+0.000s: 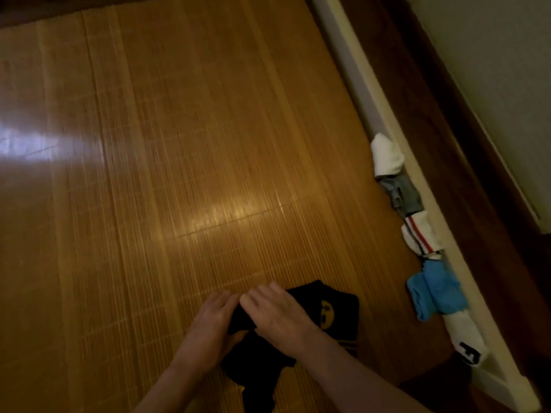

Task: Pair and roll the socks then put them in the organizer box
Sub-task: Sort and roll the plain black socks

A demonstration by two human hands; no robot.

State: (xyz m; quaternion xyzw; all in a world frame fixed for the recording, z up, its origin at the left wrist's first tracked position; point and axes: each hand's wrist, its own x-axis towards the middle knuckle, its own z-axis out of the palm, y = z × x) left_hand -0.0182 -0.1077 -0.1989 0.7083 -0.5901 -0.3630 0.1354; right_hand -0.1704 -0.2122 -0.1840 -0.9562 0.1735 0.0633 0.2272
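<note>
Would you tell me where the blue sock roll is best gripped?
I'd pinch the blue sock roll by its bulging left end, coming from the mat side: that end spills over the organizer box's wall, while neighbouring rolls crowd the rest.

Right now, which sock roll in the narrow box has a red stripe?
The white roll in the middle of the row, between the grey roll and the blue roll; no other shows red.

The left hand (pixel 208 323) and right hand (pixel 280 317) hold socks (pixel 328 305) at the mat's (pixel 179 144) lower centre, while five rolled pairs (pixel 387 156) sit in a row in the box (pixel 353 84) along the frame's right side.
</note>
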